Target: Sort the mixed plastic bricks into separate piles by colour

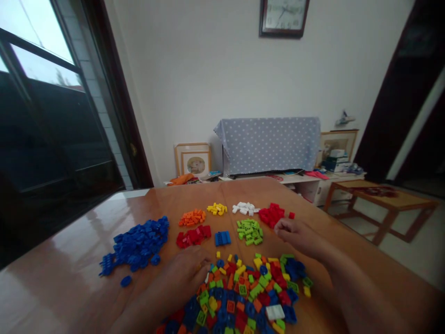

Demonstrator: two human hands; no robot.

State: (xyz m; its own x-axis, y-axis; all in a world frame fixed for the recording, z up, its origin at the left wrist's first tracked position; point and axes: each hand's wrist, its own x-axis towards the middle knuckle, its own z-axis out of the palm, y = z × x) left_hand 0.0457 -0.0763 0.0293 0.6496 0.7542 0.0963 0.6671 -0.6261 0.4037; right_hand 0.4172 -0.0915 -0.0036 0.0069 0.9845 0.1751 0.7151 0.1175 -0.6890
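My left hand point(195, 265) is at the left edge of a large mixed pile of toy bricks point(243, 292), its fingers bent and what they hold, if anything, hidden. Beside the right-hand red brick pile point(271, 215), my right hand point(290, 230) has its fingers curled together; anything inside them is too small to make out. Between the hands lie a light green pile point(249, 231) and a small group of blue bricks point(222, 238). Another red group point(193, 235) sits just beyond my left hand.
A big blue pile point(139, 243) spreads over the table's left side. Orange point(192, 217), yellow point(217, 209) and white point(245, 208) piles form a farther row. One red brick point(291, 215) lies apart at the right. A low wooden stool point(385, 197) stands beyond the table.
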